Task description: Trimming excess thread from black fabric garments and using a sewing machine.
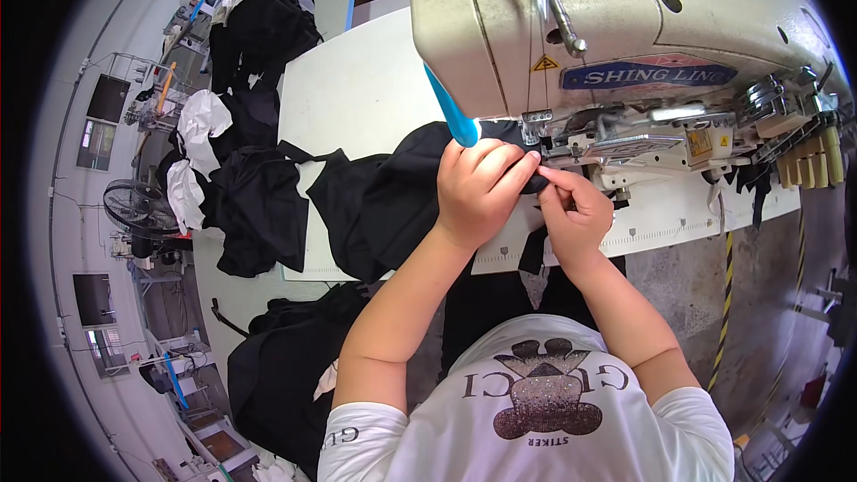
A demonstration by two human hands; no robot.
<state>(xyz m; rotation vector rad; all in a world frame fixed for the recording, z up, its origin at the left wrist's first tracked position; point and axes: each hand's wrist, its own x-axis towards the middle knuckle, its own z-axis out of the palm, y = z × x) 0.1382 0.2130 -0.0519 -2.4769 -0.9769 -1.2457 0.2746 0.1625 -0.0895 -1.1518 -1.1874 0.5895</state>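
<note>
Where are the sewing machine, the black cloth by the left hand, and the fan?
Sewing machine (620,27): head view, on its cream housing.
Black cloth (384,201): head view, on its spread part.
Fan (140,207): head view, on its round guard.

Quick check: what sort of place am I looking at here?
Probably a garment sewing workshop: a large cream sewing machine stands over a white worktable, the left hand and right hand are on black fabric close to the machine, and more black cloth lies to the left.
</note>
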